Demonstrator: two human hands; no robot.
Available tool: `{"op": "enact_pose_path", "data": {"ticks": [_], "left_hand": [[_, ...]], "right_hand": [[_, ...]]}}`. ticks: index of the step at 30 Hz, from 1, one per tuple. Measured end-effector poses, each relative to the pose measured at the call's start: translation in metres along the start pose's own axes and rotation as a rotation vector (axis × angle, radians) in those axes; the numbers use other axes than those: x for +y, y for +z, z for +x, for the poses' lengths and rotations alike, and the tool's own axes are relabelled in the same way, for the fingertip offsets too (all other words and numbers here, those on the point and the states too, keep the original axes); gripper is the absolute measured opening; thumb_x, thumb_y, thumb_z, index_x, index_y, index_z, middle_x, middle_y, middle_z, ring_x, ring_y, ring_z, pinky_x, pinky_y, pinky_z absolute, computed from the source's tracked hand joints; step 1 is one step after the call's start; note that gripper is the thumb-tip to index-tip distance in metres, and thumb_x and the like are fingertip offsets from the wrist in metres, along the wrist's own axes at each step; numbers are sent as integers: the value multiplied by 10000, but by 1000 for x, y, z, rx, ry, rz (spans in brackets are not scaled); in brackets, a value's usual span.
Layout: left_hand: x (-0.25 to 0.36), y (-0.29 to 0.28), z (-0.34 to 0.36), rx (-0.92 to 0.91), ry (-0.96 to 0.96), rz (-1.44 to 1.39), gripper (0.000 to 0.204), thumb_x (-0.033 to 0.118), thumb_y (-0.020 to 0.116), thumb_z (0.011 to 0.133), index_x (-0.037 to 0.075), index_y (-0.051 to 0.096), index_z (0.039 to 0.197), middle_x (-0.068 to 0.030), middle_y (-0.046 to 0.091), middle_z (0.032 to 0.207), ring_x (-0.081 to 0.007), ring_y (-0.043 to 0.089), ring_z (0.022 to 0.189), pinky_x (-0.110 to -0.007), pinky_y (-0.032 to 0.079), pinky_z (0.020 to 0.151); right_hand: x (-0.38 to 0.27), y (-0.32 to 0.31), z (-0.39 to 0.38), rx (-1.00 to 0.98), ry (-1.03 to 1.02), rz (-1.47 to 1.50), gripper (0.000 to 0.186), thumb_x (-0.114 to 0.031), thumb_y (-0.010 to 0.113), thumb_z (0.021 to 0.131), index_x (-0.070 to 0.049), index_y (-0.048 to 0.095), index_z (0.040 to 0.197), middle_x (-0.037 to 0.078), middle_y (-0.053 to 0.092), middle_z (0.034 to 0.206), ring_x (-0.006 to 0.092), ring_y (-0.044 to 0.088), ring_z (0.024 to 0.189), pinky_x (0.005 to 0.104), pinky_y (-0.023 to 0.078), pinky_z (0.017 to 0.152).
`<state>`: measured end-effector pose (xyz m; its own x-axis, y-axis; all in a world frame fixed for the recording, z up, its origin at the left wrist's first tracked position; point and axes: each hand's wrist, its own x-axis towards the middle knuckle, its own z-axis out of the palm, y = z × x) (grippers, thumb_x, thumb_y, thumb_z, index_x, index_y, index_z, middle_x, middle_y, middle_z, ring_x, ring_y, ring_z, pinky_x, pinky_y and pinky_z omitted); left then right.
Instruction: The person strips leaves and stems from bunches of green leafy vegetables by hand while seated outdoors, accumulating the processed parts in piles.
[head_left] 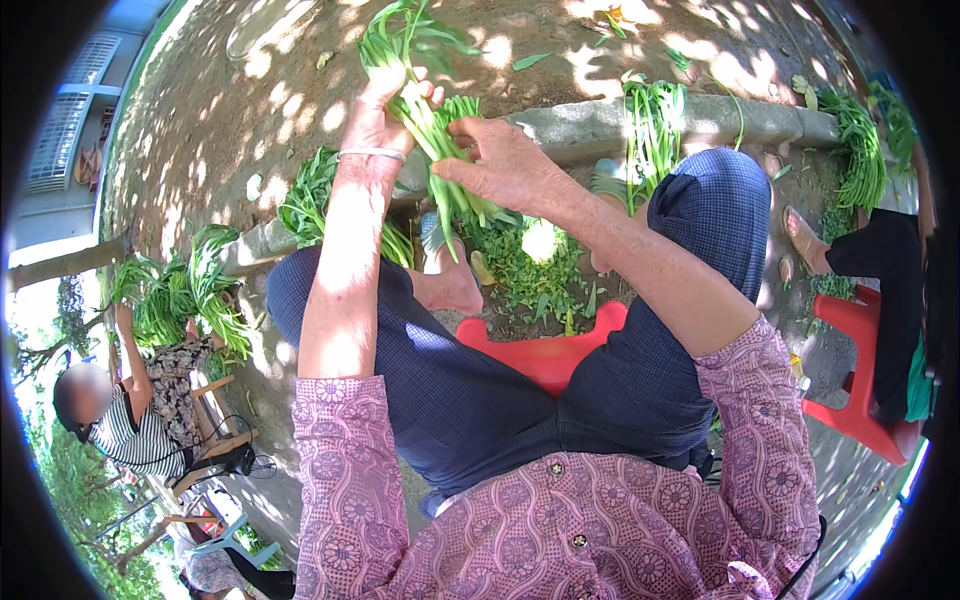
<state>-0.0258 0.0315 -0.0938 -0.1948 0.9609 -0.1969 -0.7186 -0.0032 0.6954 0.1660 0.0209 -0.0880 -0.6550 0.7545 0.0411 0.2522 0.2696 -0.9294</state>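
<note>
My left hand (378,118), a pale bangle at its wrist, is closed round a bunch of leafy greens (425,120) with long pale stalks, like water spinach. The leaves fan out beyond the fingers, and the stalks slant down over the gap between my knees. From the right, my right hand (508,165) reaches across with bent fingers and its thumb against the stalks, gripping them at the side. More greens (458,205) show just below that hand, partly covered by it. A heap of loose green leaves (535,270) lies on the ground between my feet.
A low concrete kerb (580,130) runs ahead of my knees, with a bundle of greens (653,125) draped over it. Another bundle (310,200) lies by my left knee. A red stool (545,350) is under me. People sit at both sides, near more greens (180,295).
</note>
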Motion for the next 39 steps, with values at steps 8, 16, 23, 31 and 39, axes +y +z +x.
{"op": "enact_pose_path", "data": {"ticks": [8,16,23,31,39], "left_hand": [[0,4,-3,-96,-62,4,300,196,598,872,-22,513,1060,-173,600,967,-276,603,790,-465,512,797],[-10,20,-27,-75,-129,65,280,213,594,888,12,550,1078,-156,602,1019,-263,611,888,-423,502,829],[-27,13,-32,-125,-174,64,220,144,593,880,14,557,1053,-157,595,1075,-249,599,920,-387,487,855],[-22,11,-35,-104,-86,328,325,190,583,897,-19,535,1142,-30,540,780,-140,538,702,-296,481,699],[-3,17,-41,-37,117,645,237,207,666,834,-2,592,921,26,461,615,-63,375,483,-238,414,513]], "right_hand": [[4,6,3,-85,116,211,317,-206,586,747,61,561,916,222,620,834,344,617,806,410,474,755],[-4,14,-10,188,6,-42,310,-145,606,735,63,521,948,239,621,825,398,612,848,446,474,746],[3,25,-17,259,56,-105,361,-140,605,732,54,497,1016,252,611,836,415,605,844,475,469,740],[6,11,-7,41,-43,-207,394,-328,614,764,35,587,915,216,624,802,377,618,795,445,482,733],[-6,-41,11,105,-14,-230,240,-208,529,833,-1,652,840,118,653,734,197,635,665,355,524,683]]}}
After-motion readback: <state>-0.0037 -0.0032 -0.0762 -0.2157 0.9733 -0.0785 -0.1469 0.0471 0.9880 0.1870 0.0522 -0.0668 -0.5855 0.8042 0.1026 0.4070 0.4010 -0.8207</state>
